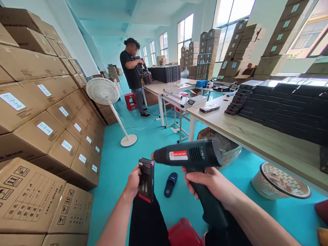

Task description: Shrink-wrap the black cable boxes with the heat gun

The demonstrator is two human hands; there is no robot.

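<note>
My right hand (202, 181) is closed around the handle of a dark heat gun (202, 153) with a red and white label on its barrel. The gun's nozzle points left, close to the upper right edge of a slim black box (146, 181). That box has a red strip along its bottom and a pale printed picture on its front. My left hand (132, 181) grips it by its left side and holds it upright above my leg. My left fingers are partly hidden behind the box.
Stacked cartons (46, 126) line the left side near a white fan (103, 91). A table (258, 126) on the right bears piled black boxes (287, 106). Below are a bin (266, 196), a blue slipper (171, 184) and a red stool (184, 234). A person (132, 75) stands at a farther table.
</note>
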